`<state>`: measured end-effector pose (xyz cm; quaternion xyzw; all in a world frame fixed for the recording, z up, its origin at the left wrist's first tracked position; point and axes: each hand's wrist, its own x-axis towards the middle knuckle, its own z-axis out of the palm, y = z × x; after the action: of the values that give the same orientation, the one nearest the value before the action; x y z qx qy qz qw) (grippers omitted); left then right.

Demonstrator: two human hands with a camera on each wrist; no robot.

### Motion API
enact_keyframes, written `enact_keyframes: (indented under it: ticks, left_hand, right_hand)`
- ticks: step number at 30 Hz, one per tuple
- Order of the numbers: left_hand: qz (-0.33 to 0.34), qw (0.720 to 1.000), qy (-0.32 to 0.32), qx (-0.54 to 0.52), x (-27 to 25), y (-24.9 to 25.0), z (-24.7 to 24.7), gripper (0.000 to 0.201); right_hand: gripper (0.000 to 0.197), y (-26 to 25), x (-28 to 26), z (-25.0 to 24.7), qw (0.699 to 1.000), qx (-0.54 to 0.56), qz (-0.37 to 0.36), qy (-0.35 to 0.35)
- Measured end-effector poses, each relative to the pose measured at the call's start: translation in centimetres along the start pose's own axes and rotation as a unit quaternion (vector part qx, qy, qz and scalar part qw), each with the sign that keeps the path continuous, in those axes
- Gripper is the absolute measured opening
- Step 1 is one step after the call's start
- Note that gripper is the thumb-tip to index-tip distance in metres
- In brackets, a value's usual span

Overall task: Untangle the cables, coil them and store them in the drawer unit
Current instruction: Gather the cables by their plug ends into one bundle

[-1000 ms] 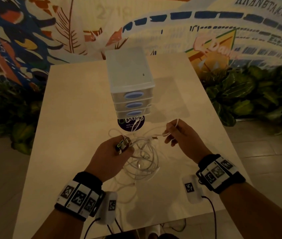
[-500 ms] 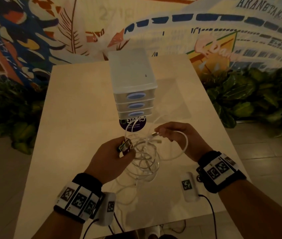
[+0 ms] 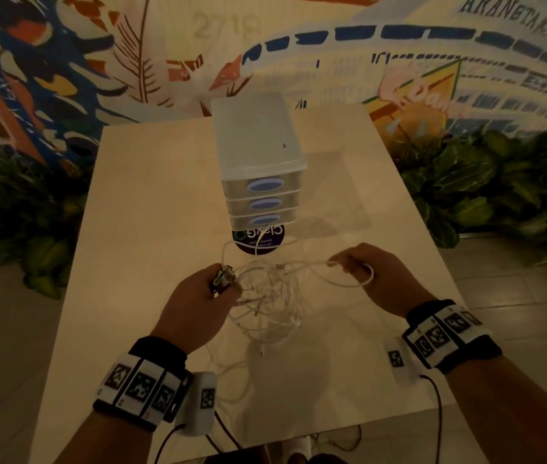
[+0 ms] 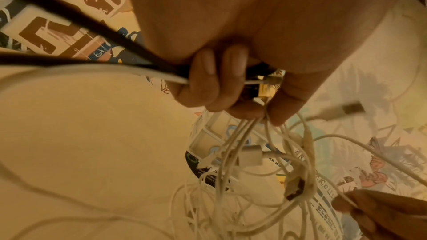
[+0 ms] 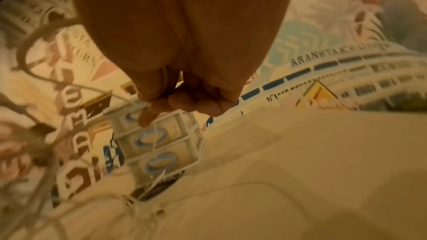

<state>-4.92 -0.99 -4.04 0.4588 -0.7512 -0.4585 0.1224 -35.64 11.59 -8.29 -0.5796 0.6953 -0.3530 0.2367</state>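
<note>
The left hand [image 3: 195, 306] grips the tangled cables [image 3: 267, 296]. The right hand [image 3: 375, 276] pinches one cable [image 3: 305, 264], stretched sideways between them. The tangle's strands blur together.

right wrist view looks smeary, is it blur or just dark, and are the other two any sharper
Right wrist view: motion-smeared, the right hand and clear plastic drawer unit soft, dim amber cast. Left wrist view: sharper on the left hand gripping the tangled white cables; foreground black cord blurred. Head view: dim, warm, wide-angle bowing, the pale table fairly crisp.
</note>
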Motion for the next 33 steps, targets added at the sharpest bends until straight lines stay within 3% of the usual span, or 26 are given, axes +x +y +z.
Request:
enact_keyframes:
  ticks: [3,9,11,13,16,19,21,23,26,28,33]
  left_hand:
    - [-0.024,0.999,0.011,-0.018,0.2,-0.1,-0.1,0.025]
    - [-0.038,0.998,0.023,-0.039,0.4,-0.3,-0.3,0.021]
    - [-0.023,0.999,0.014,-0.035,0.2,-0.3,-0.1,0.023]
    - [-0.011,0.999,-0.001,-0.033,0.1,-0.2,0.1,0.023]
    - [0.010,0.999,-0.028,-0.029,-0.2,0.2,0.1,0.023]
    - [0.013,0.999,-0.021,-0.023,-0.2,0.4,0.0,0.025]
    - [0.006,0.999,-0.016,-0.030,0.0,0.2,0.1,0.024]
    - [0.001,0.999,-0.023,-0.030,0.0,0.1,0.2,0.024]
    - [-0.006,0.999,-0.030,-0.030,0.1,0.0,0.5,0.024]
    - [-0.008,0.999,-0.037,-0.029,0.2,-0.1,0.6,0.026]
    - [-0.025,0.998,-0.039,-0.041,0.2,-0.1,0.7,0.024]
  right_hand:
    - [0.017,0.2,-0.8,-0.4,0.998,-0.009,0.022,-0.052]
    - [0.021,1.4,-1.2,-0.9,0.988,0.135,0.075,0.028]
    - [0.020,1.7,-1.3,-0.8,0.989,0.091,0.116,-0.002]
    - [0.038,2.0,-1.6,-0.7,0.990,0.013,0.126,-0.055]
    - [0.031,1.2,-2.2,-1.0,0.980,0.003,0.155,-0.122]
    - [0.022,0.6,-2.9,-0.8,0.979,0.025,0.173,-0.103]
    - [0.028,0.5,-3.2,-0.6,0.978,0.086,0.176,-0.071]
    - [0.022,0.2,-3.1,-0.3,0.967,0.157,0.197,-0.032]
    - [0.009,-0.8,-3.0,0.1,0.942,0.252,0.216,0.040]
    - [0.008,-1.5,-2.5,0.7,0.910,0.346,0.211,0.084]
    - [0.027,-3.7,-0.5,2.3,0.768,0.582,0.246,0.109]
